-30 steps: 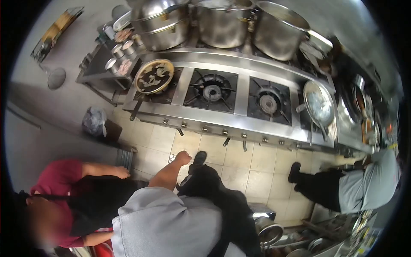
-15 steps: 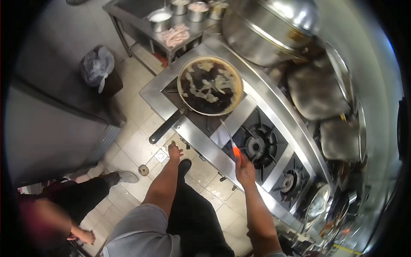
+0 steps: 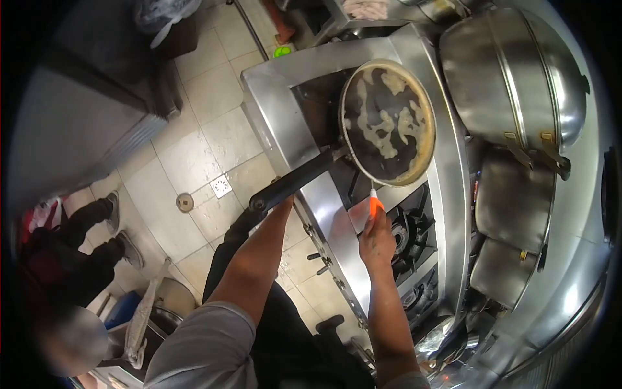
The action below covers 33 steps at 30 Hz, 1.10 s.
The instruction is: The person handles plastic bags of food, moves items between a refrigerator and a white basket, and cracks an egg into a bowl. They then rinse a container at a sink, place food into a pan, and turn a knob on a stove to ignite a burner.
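Observation:
A large frying pan (image 3: 431, 133) sits over the stove's end burner, with dark liquid and pale, irregular patches inside. Its long black handle (image 3: 291, 180) sticks out past the stove's front edge. My right hand (image 3: 378, 243) is closed around an orange stick lighter (image 3: 374, 205), whose thin nose points toward the underside of the pan's near rim. My left forearm (image 3: 259, 259) reaches to the stove front beneath the pan handle, which covers the fingers of that hand.
Black burners (image 3: 405, 236) and a row of control knobs (image 3: 324, 261) lie along the steel stove (image 3: 327, 227). A big steel pot (image 3: 492, 78) and square pans (image 3: 512, 201) stand behind. Another person's legs (image 3: 84, 236) show at left; a floor drain (image 3: 221, 187) lies between.
My view has turned and come closer to the pan. The lighter has moved up to the pan's near rim. My left hand has gone from open beside the stove to behind the pan handle.

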### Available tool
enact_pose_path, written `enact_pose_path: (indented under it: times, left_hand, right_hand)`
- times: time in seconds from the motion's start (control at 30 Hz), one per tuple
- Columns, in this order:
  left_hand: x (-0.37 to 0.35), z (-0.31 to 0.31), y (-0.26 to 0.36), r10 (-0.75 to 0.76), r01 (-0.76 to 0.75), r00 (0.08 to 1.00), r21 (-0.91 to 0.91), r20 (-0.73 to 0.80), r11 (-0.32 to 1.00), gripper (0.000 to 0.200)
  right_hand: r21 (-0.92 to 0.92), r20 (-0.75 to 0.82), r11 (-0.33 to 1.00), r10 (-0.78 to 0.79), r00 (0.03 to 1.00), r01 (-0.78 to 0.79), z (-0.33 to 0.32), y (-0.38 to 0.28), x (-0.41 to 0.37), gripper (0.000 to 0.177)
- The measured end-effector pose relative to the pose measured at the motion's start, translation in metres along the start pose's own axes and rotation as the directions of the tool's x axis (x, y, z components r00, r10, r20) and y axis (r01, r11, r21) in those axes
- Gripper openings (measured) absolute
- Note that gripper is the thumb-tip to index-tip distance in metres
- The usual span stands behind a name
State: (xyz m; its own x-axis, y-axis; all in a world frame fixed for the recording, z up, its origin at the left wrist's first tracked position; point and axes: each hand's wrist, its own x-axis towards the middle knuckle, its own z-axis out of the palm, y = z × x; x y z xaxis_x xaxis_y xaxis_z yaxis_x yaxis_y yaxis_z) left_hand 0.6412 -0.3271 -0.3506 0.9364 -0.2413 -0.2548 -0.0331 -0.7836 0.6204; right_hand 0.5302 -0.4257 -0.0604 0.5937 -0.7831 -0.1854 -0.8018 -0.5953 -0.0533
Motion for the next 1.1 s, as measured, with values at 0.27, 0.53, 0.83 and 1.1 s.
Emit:
enact_pose_path:
  times: [0.27, 0.53, 0.83, 1.1]
  left_hand:
    - [-0.006, -0.043, -0.003, -0.289, 0.594, 0.804, -0.672, 0.52, 0.443, 0.036]
    - [-0.032, -0.056, -0.01, -0.232, 0.535, 0.845, -0.77, 0.482, 0.348, 0.037]
    - [-0.027, -0.047, -0.012, -0.237, 0.549, 0.835, -0.775, 0.496, 0.311, 0.035]
    - [-0.019, -0.043, -0.015, -0.091, 0.523, 0.849, -0.8, 0.521, 0.296, 0.041]
  right_hand:
    - [-0.12, -0.037, 0.985, -0.132, 0.991, 0.126, -0.002, 0.012, 0.013, 0.031]
    - [-0.219, -0.081, 0.967, -0.151, 0.985, 0.13, 0.004, 0.008, 0.004, 0.035]
    - [-0.075, -0.073, 0.993, -0.098, 0.992, 0.093, -0.003, 0.031, -0.028, 0.037]
    - [0.651, 0.007, 0.756, 0.075, 0.997, -0.062, 0.003, 0.096, -0.177, 0.037]
